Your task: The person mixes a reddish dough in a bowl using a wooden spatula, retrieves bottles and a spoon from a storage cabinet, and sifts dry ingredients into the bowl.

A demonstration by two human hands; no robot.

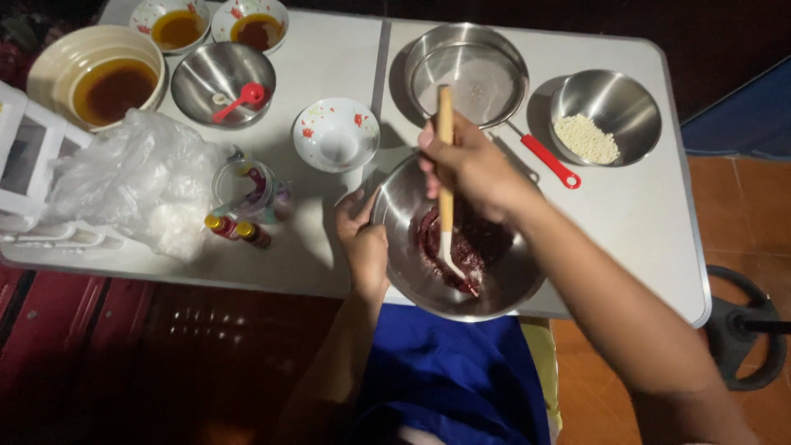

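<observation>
White folding table [626, 222] crowded with bowls: at its near edge the left hand [362, 243] grips the rim of a steel mixing bowl [515, 284] while the right hand [474, 165], fist closed around a wooden-handled spatula [446, 177], seems mid-stir through dark red paste [474, 243], so continuing calls for steadying the bowl.

Both forearms are bare, no sleeves, rings or watch showing; a bright blue garment [449, 375] covers the lap at lower centre.

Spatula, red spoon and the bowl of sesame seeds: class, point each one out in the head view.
spatula [445, 177], head view, on its wooden handle.
red spoon [250, 94], head view, on its scoop.
bowl of sesame seeds [620, 97], head view, on its bare inner wall.
</observation>
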